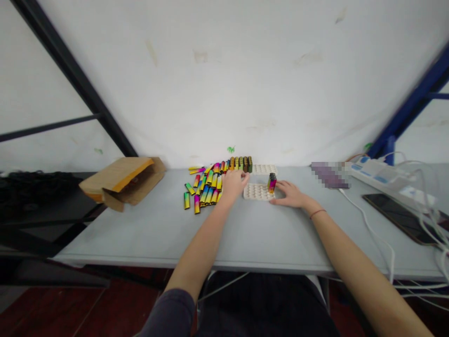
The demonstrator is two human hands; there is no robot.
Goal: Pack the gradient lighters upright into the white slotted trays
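My left hand [234, 184] is at the right side of a pile of shiny gradient-coloured lighter cases [206, 195], its fingers curled together. Whatever is between those fingertips, if anything, cannot be made out. A white tray [257, 192] with rows of round holes lies between my hands. Lighters with black tops [271, 183] stand upright at its right end. My right hand [289, 194] rests there with thumb and fingers spread around that end, thumb at the front corner. Behind my left hand, several cases [241, 164] stand upright in close rows.
A second white holed tray [265, 169] lies by the wall. At the left, an opened cardboard box [122, 180] lies on its side. On the right are a black phone [400, 216], a power strip [389, 180], white cables [372, 222] and a pixelated purple object [329, 176].
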